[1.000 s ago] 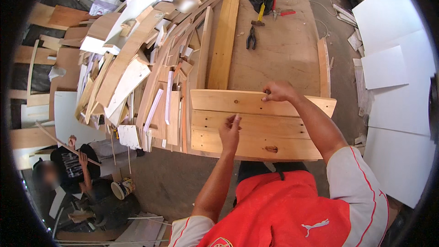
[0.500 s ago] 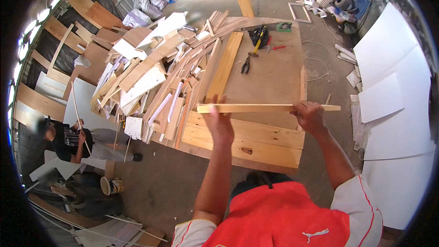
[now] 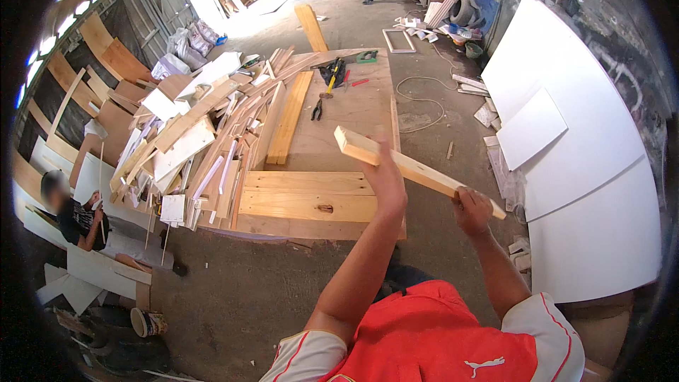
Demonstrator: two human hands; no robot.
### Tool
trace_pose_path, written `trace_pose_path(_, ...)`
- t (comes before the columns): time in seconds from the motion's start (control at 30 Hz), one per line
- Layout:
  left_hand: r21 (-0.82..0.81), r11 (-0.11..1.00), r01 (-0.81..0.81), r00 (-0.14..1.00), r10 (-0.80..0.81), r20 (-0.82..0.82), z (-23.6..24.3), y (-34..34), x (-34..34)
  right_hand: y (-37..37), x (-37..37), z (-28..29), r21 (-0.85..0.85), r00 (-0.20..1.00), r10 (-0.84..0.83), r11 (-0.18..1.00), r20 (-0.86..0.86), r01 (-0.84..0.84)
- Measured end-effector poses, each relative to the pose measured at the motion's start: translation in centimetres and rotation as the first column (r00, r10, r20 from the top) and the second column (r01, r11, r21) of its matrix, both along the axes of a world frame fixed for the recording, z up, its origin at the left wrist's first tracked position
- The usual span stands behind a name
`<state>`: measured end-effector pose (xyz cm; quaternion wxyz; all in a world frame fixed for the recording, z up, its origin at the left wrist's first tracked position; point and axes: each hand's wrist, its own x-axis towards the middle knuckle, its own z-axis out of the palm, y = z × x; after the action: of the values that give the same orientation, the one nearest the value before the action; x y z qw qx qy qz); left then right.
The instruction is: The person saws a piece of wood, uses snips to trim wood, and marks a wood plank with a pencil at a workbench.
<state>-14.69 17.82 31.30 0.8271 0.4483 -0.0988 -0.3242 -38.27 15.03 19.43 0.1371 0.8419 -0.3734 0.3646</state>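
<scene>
A pale wooden board (image 3: 424,173) is held up in both my hands, off the right side of the workbench (image 3: 361,117). Near its far left end my left hand (image 3: 386,173) grips it, and my right hand (image 3: 472,211) is closed around it close to the nearer right end. The board slopes down to the right. Two planks (image 3: 304,194) lie side by side along the bench's near edge. Another yellowish plank (image 3: 290,117) lies lengthwise beyond them. A hammer (image 3: 332,78), black-handled pliers (image 3: 317,110) and a green-handled saw (image 3: 367,56) rest on the bench top.
A heap of wood offcuts (image 3: 191,120) covers the bench's left side. White panels (image 3: 573,148) lean against the right wall. A co-worker (image 3: 78,212) sits at the left holding a thin stick, near a bucket (image 3: 148,322). A cable (image 3: 421,110) lies on the floor.
The board has moved right, from over the bench to beside it, and turned from level to sloping. My view and body have shifted to the right.
</scene>
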Motion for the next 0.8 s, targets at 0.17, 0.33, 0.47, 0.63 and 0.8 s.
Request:
trace_pose_path(0.17, -0.107, 0.994, -0.039, 0.991, 0.052, 0.126, -1.4, -2.4, -6.0, 3.1, -3.9, 0.7, 0.493, 0.998, 0.057, 0.867, 0.034, -0.067)
trace_pose_path(0.33, -0.073, 0.997, -0.020, 0.894, 0.050, 0.445, -3.9, -4.7, -14.1, -1.3, -14.4, -6.4, 0.668, 0.888, -0.091, 0.694, 0.450, -0.268)
trace_pose_path(0.47, -0.128, 0.989, 0.068, 0.894, -0.003, 0.448, -5.7, -8.8, -17.9, -3.6, -20.7, -3.6, 0.867, 0.797, -0.396, 0.399, 0.456, -0.298)
trace_pose_path(0.63, -0.189, 0.931, 0.311, 0.882, -0.209, 0.423, -4.8, -14.5, -23.5, -10.6, -28.5, -0.9, 0.830, 0.871, -0.323, 0.535, 0.371, -0.156)
trace_pose_path(0.8, -0.228, 0.875, 0.426, 0.828, -0.275, 0.488, -3.2, -17.7, -28.5, -17.0, -26.0, 9.4, 0.493, 0.692, 0.042, 0.671, 0.721, -0.554)
